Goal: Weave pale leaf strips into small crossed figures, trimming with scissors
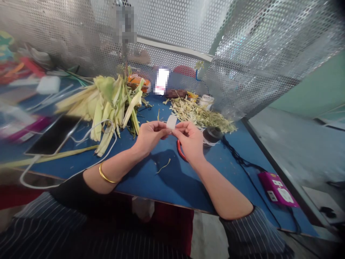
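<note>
Both my hands meet above the blue table, pinching a small pale, whitish piece (171, 122) between their fingertips. It looks flat and thin, perhaps a strip of husk or tape; I cannot tell which. My left hand (151, 136) grips its lower left side, and my right hand (191, 138) grips its lower right side. Partly behind my right hand lies a red-handled tool (181, 150), its other end hidden. A black round spool-like thing (212, 135) stands just right of that hand. On the table below lies a thin curled fibre (164, 166).
A heap of corn husks (104, 104) lies left of my hands, and shredded husk (199, 113) is piled behind them. A phone (52, 136) with a white cable sits at left. Black cords run to a magenta power box (279, 189) at right. Perforated metal mesh (178, 25) rises behind the table.
</note>
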Demonstrator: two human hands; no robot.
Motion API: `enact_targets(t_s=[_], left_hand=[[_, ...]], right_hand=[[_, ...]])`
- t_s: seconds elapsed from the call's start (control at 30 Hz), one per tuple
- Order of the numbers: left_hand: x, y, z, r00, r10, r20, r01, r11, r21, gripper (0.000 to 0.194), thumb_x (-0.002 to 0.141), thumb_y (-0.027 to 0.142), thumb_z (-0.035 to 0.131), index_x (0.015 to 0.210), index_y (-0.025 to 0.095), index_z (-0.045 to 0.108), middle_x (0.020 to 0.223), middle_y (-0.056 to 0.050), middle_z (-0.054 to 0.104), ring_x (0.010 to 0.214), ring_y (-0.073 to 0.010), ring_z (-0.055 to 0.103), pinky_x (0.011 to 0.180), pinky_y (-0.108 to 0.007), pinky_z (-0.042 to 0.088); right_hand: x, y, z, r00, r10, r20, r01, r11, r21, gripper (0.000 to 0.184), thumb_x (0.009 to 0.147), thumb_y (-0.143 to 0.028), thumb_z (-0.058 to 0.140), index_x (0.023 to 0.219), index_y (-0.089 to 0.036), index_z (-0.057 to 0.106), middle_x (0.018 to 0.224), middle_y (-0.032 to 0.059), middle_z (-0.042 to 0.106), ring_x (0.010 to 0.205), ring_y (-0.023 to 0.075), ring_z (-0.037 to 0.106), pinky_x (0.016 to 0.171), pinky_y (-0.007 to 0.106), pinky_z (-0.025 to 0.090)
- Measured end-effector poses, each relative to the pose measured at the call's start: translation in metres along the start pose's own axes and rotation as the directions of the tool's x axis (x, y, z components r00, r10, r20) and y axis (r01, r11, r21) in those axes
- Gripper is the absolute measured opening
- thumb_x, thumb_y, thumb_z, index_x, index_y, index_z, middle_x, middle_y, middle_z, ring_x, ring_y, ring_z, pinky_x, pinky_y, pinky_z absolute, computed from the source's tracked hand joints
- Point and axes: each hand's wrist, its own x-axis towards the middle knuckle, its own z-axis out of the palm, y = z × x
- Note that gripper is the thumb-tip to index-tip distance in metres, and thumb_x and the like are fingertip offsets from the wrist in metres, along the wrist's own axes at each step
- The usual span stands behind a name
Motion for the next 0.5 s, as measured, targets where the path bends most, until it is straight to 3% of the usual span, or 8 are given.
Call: enact_targets(t_s=[0.3, 0.4, 0.5], left_hand=[[0.0039, -0.0024, -0.0043, 0.995, -0.100, 0.014, 0.101, 0.992, -0.076, 0.018, 0.061, 0.025, 0.079, 0.072, 0.014, 0.069, 0.066, -0.001, 0.065, 0.061, -0.0088, 0.055, 0.063, -0.025, 0.046], [0.0048, -0.0009, -0.0051, 0.985, -0.173, 0.023, 0.175, 0.973, -0.152, 0.019, 0.060, 0.024, 0.081, 0.071, 0.014, 0.069, 0.067, -0.001, 0.065, 0.060, -0.0082, 0.056, 0.063, -0.024, 0.047], [0.0050, 0.0002, -0.0059, 0.973, -0.229, 0.031, 0.230, 0.948, -0.221, 0.019, 0.059, 0.022, 0.081, 0.071, 0.013, 0.069, 0.065, 0.000, 0.063, 0.059, -0.0078, 0.055, 0.062, -0.023, 0.046]], right_hand=[[0.0024, 0.0036, 0.0002, 0.998, 0.034, 0.048, -0.037, 0.997, 0.065, 0.015, 0.073, -0.023, 0.068, 0.080, -0.021, 0.055, 0.066, -0.0027, 0.061, 0.061, 0.0135, 0.060, 0.061, 0.030, 0.048], [0.0029, 0.0035, -0.0009, 0.993, -0.066, 0.095, 0.063, 0.997, 0.039, 0.016, 0.077, -0.020, 0.065, 0.090, -0.021, 0.055, 0.074, -0.0022, 0.062, 0.067, 0.0134, 0.061, 0.067, 0.030, 0.049], [0.0025, 0.0024, -0.0028, 0.959, -0.245, 0.146, 0.252, 0.967, -0.031, 0.025, 0.080, -0.015, 0.062, 0.102, -0.023, 0.055, 0.088, -0.0004, 0.062, 0.077, 0.0133, 0.061, 0.076, 0.032, 0.050]])
